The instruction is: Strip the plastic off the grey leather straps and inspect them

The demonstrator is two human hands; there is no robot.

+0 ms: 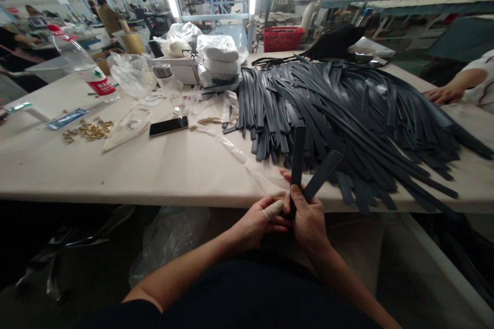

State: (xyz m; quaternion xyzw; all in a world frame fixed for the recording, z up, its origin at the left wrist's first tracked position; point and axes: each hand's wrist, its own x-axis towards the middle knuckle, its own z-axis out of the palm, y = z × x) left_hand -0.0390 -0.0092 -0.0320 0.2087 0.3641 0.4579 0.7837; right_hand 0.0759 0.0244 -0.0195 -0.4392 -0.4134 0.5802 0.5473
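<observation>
Close to the table's front edge, my right hand [309, 218] is closed around a dark grey strap [297, 157], its thumb pressed on the front. Two flat ends stick up in a V from this grip; whether they belong to one strap or two, I cannot tell. My left hand [266, 220] meets it from the left, fingers curled and pinched together beside the strap's lower part. A pale cover wraps one of its fingers. What those fingertips hold is hidden. Just beyond lies a big pile of similar dark straps [332, 97], some hanging over the edge.
Left on the pale table [127, 175] are a phone [169, 126], small gold-coloured metal pieces [96, 130], a glass jar [170, 87] and a plastic bottle [90, 72]. A red basket [283, 38] stands behind. Another person's hand [443, 94] rests at the right.
</observation>
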